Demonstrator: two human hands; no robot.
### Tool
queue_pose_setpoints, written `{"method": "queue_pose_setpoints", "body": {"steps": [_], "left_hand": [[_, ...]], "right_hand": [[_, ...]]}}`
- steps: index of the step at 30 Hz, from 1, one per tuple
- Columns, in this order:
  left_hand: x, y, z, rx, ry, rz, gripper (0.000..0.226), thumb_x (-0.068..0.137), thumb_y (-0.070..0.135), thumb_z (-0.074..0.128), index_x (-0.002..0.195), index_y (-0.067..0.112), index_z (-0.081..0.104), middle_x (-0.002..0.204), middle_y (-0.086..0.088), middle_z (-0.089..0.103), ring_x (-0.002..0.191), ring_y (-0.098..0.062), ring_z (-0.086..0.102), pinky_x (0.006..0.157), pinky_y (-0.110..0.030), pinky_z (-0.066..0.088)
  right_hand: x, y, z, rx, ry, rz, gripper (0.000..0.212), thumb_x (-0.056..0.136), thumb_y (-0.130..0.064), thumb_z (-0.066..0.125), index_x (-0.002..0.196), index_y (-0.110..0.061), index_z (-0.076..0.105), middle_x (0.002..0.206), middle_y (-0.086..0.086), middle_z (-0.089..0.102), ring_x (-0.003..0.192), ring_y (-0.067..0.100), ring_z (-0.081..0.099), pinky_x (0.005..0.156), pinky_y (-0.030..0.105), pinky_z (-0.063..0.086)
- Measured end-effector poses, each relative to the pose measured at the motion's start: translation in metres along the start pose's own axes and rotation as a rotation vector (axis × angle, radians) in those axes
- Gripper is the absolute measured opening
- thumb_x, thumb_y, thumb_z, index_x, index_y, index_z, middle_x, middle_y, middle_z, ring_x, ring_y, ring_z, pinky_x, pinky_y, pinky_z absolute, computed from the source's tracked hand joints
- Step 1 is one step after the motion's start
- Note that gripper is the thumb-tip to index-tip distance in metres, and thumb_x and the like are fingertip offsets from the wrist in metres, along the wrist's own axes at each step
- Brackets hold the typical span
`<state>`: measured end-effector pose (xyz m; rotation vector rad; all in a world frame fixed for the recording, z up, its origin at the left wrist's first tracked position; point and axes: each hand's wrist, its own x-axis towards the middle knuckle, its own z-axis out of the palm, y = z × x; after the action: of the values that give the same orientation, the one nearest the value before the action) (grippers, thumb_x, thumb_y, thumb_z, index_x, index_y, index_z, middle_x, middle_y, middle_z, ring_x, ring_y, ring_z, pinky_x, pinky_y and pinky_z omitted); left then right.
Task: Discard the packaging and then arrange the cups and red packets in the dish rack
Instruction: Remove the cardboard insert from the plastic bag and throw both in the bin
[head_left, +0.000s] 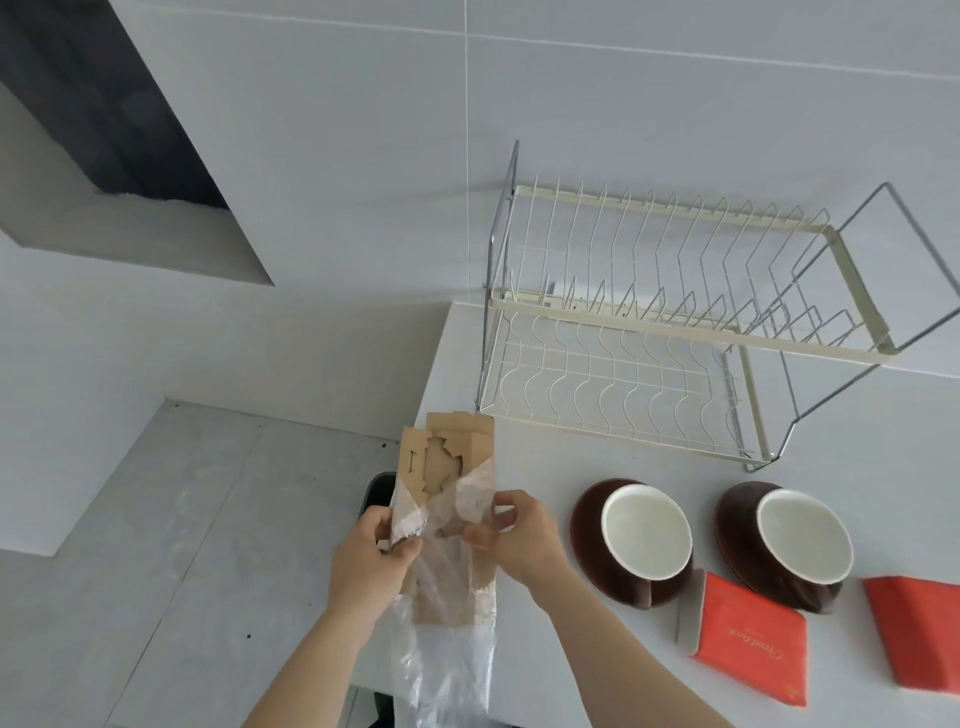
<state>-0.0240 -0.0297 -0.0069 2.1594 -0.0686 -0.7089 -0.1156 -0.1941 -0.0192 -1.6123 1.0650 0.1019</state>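
Note:
Both hands hold the packaging, a flat brown cardboard insert partly wrapped in a clear plastic bag that hangs down. My left hand grips its left edge and my right hand pinches its right edge, at the counter's left end. Two brown cups with white insides, one nearer me and another to its right, rest tilted on brown saucers. A red packet lies in front of the first cup and a second red packet sits at the right edge. The cream wire dish rack stands behind them with nothing in it.
The white counter ends just left of the packaging. A dark round bin opening shows below the counter edge behind my left hand. Grey floor tiles lie to the left, and a white tiled wall rises behind the rack.

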Motion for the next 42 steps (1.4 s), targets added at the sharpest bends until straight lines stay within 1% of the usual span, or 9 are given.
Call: {"method": "queue_pose_setpoints", "body": {"steps": [3,6,10,18,24,28,33,39,42], "left_hand": [[-0.005,0.008,0.000,-0.015,0.055,-0.006,0.018,0.082,0.014,0.078,0.088,0.026,0.066,0.086,0.003,0.071,0.078,-0.020,0.070,0.070,-0.041,0.058],[-0.011,0.020,-0.002,-0.041,0.119,-0.015,0.031,0.076,0.017,0.083,0.097,0.027,0.063,0.085,0.005,0.073,0.079,-0.017,0.070,0.070,-0.041,0.059],[-0.021,0.035,-0.004,-0.015,0.197,-0.017,0.034,0.073,0.023,0.087,0.092,0.027,0.059,0.080,0.008,0.073,0.076,-0.015,0.070,0.069,-0.036,0.055],[-0.034,0.054,-0.013,0.024,0.272,0.002,0.032,0.070,0.022,0.087,0.082,0.028,0.058,0.078,0.010,0.070,0.077,-0.019,0.072,0.081,-0.043,0.057],[-0.029,0.054,-0.027,0.013,0.296,0.008,0.033,0.069,0.021,0.088,0.082,0.027,0.058,0.077,0.009,0.070,0.076,-0.020,0.072,0.082,-0.044,0.058],[-0.013,0.053,-0.041,-0.008,0.301,0.011,0.032,0.070,0.021,0.088,0.084,0.025,0.059,0.078,0.008,0.069,0.076,-0.018,0.071,0.080,-0.043,0.058],[0.021,0.046,-0.077,-0.027,0.308,0.000,0.033,0.069,0.023,0.088,0.083,0.027,0.059,0.078,0.009,0.069,0.077,-0.017,0.070,0.079,-0.043,0.058],[0.081,0.031,-0.138,-0.067,0.329,-0.036,0.034,0.067,0.023,0.090,0.083,0.027,0.061,0.079,0.010,0.070,0.075,-0.017,0.070,0.077,-0.043,0.060],[0.115,0.017,-0.165,-0.073,0.320,-0.059,0.032,0.069,0.024,0.090,0.084,0.025,0.061,0.080,0.009,0.070,0.074,-0.016,0.070,0.070,-0.039,0.058]], "right_hand": [[-0.008,-0.008,-0.007,0.035,-0.014,-0.051,0.048,0.077,-0.027,0.081,0.119,-0.024,0.059,0.082,-0.007,0.062,0.072,0.009,0.063,0.063,0.024,0.054],[-0.015,-0.015,-0.017,0.089,-0.052,-0.061,0.046,0.080,-0.023,0.078,0.121,-0.025,0.058,0.080,-0.006,0.064,0.068,0.008,0.065,0.056,0.021,0.052],[-0.021,-0.023,-0.028,0.062,-0.049,-0.094,0.053,0.076,-0.018,0.079,0.125,-0.026,0.060,0.084,0.000,0.069,0.077,0.018,0.070,0.066,0.033,0.061],[-0.039,-0.049,-0.039,-0.036,-0.026,-0.237,0.051,0.079,-0.015,0.071,0.127,-0.023,0.058,0.071,-0.008,0.065,0.073,0.011,0.066,0.067,0.029,0.057],[-0.040,-0.064,-0.031,-0.087,-0.031,-0.276,0.050,0.080,-0.015,0.070,0.127,-0.023,0.058,0.074,-0.003,0.070,0.077,0.017,0.069,0.076,0.038,0.060],[-0.031,-0.082,-0.016,-0.125,-0.017,-0.287,0.049,0.080,-0.015,0.070,0.127,-0.023,0.058,0.078,0.001,0.073,0.076,0.016,0.069,0.074,0.034,0.059],[-0.013,-0.117,0.021,-0.221,-0.009,-0.284,0.051,0.077,-0.020,0.073,0.126,-0.024,0.058,0.067,-0.012,0.064,0.084,0.018,0.067,0.080,0.036,0.057],[0.024,-0.164,0.091,-0.241,-0.040,-0.249,0.055,0.072,-0.028,0.076,0.125,-0.029,0.061,0.086,-0.006,0.066,0.093,0.023,0.067,0.082,0.044,0.059],[0.046,-0.182,0.128,-0.253,-0.061,-0.230,0.046,0.075,-0.025,0.075,0.120,-0.027,0.064,0.089,-0.007,0.067,0.094,0.023,0.067,0.081,0.043,0.060]]}}
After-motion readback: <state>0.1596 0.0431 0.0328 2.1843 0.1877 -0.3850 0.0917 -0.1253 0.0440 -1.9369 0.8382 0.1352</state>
